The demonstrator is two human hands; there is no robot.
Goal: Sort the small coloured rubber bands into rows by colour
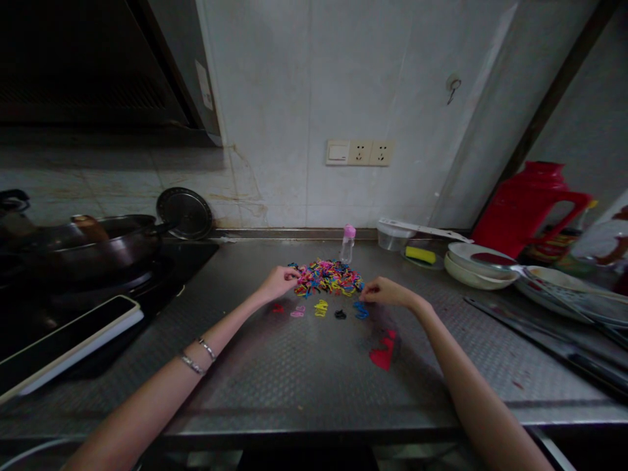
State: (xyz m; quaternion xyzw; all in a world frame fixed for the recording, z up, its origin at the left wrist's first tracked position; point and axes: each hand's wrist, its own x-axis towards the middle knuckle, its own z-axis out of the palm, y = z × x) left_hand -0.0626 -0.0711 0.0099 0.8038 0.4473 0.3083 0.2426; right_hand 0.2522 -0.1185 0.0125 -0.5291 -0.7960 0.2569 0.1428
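Nearest you: two bracelets (199, 356) on your left wrist, and a red scrap (385, 353) flat on the steel counter (294, 399) beside your right forearm. Beyond that is a row of small sorted clusters: red cluster (277, 307), pink cluster (297, 312), yellow cluster (320, 307), black cluster (340, 314), blue cluster (361, 309). Your left hand (279, 281) touches the left edge of the mixed pile of coloured bands (328, 277), fingers bunched together. Your right hand (387, 292) sits at the pile's right edge, fingertips pinched; what they grip is too small to tell. A pink-capped bottle (348, 243) stands just behind the pile.
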